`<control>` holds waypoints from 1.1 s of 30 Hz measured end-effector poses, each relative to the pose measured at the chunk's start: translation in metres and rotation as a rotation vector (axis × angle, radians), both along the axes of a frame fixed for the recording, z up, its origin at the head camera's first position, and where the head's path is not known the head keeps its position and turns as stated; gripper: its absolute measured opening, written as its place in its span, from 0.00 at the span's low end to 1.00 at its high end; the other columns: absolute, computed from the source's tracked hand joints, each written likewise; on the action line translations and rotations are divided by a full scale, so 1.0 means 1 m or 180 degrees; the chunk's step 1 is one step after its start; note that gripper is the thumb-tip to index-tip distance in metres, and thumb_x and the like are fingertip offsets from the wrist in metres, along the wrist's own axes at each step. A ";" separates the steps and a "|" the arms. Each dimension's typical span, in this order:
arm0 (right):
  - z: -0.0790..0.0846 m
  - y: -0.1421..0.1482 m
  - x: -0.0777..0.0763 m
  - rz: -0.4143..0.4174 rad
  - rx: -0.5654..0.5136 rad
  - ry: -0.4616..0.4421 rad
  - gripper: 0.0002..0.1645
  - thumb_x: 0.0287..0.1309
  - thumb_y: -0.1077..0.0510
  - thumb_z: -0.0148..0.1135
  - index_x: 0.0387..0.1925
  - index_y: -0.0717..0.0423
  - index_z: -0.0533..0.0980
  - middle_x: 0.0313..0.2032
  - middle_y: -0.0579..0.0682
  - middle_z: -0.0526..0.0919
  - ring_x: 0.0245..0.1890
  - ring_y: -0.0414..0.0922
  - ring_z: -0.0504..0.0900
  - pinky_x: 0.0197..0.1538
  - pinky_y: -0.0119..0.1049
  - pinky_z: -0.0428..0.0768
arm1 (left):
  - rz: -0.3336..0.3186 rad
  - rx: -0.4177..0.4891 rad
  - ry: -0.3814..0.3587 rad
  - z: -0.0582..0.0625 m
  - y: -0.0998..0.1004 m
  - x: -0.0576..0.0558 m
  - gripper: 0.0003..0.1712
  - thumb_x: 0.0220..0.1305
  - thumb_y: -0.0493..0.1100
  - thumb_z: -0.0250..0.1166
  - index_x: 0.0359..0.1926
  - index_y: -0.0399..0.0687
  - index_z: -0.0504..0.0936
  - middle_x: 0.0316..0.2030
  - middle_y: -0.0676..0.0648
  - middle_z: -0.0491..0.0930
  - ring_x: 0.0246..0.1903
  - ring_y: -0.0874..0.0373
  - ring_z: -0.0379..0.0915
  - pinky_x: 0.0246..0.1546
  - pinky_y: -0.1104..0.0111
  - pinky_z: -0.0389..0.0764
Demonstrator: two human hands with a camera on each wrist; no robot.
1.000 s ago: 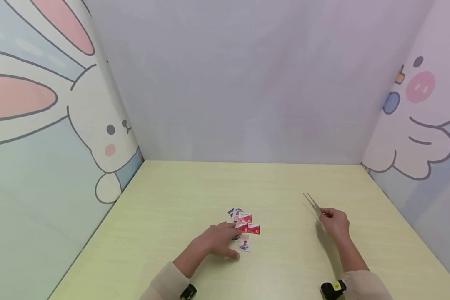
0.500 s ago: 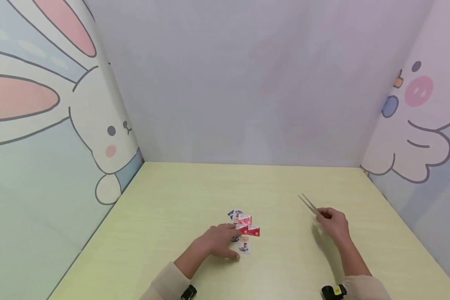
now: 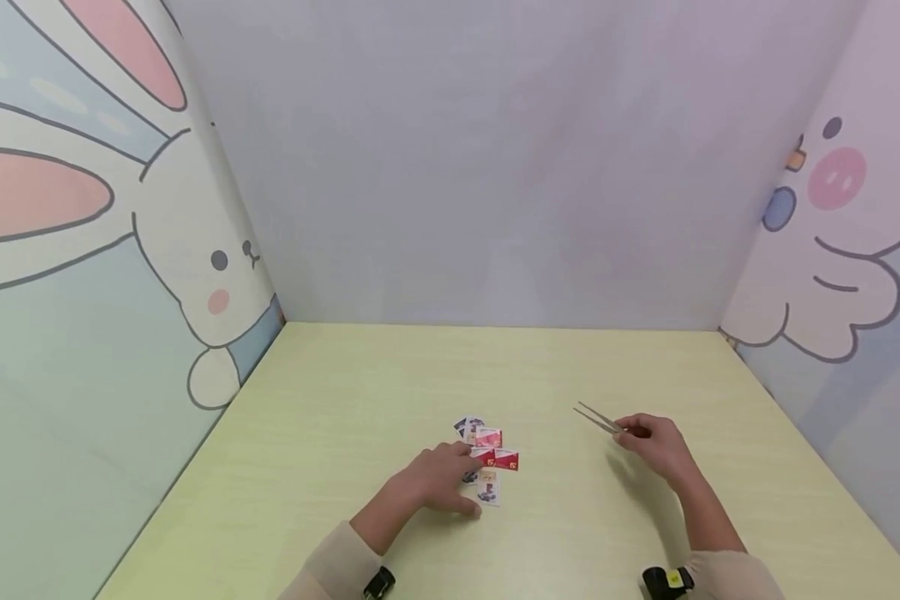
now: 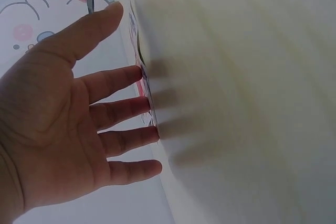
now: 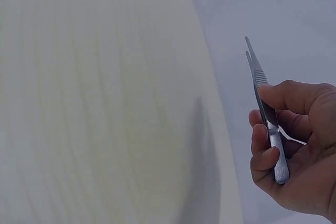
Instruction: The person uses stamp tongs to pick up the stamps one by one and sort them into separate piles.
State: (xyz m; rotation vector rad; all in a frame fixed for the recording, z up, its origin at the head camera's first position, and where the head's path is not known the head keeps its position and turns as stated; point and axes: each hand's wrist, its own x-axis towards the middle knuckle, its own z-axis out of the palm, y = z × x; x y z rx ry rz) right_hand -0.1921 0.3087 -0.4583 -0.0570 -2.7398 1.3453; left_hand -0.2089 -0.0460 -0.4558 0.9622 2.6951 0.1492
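Observation:
In the head view, several small printed paper pieces lie together on the pale wooden table [image 3: 330,392]. Some are red and white, such as the red-and-white piece [image 3: 506,459]; others are white with dark pictures, like the white printed piece [image 3: 488,490]. My left hand [image 3: 438,481] lies with its fingertips on the left side of this group, partly covering it. The left wrist view shows its fingers [image 4: 123,109] straight and spread, tips at the papers. My right hand [image 3: 656,446] holds metal tweezers [image 5: 266,95] above the table, right of the papers. The tweezers' tips stand slightly apart, with nothing between them.
A plain grey-white panel [image 3: 495,167] rises behind the table. Side panels carry a cartoon rabbit [image 3: 195,250] at left and a cartoon pig [image 3: 832,250] at right. A black wrist device [image 3: 666,581] sits by the right sleeve.
My right hand turns the tweezers leftward, bringing their tips lower and nearer to the papers. The left hand and the papers stay in place.

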 end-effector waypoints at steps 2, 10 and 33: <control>0.002 -0.003 0.000 0.0062 0.0005 -0.0012 0.15 0.56 0.61 0.63 0.42 0.68 0.77 0.31 0.51 0.79 0.30 0.43 0.73 0.30 0.34 0.73 | 0.0003 -0.0011 0.0014 0.000 0.000 0.001 0.37 0.47 0.65 0.67 0.60 0.61 0.74 0.60 0.51 0.67 0.57 0.51 0.63 0.51 0.55 0.70; 0.007 -0.011 -0.002 0.0296 -0.0019 0.0017 0.13 0.54 0.62 0.65 0.39 0.67 0.78 0.29 0.51 0.76 0.28 0.44 0.70 0.28 0.34 0.72 | 0.0014 0.0017 -0.0007 -0.001 0.000 0.002 0.37 0.47 0.65 0.68 0.59 0.61 0.74 0.59 0.51 0.68 0.56 0.52 0.63 0.51 0.56 0.70; 0.001 -0.027 -0.008 0.0769 -0.0164 -0.0167 0.13 0.52 0.61 0.67 0.38 0.65 0.79 0.27 0.50 0.76 0.27 0.44 0.69 0.28 0.34 0.70 | -0.0082 -0.0062 0.0085 -0.003 -0.002 -0.001 0.38 0.48 0.66 0.67 0.60 0.62 0.73 0.59 0.51 0.68 0.55 0.52 0.64 0.49 0.58 0.71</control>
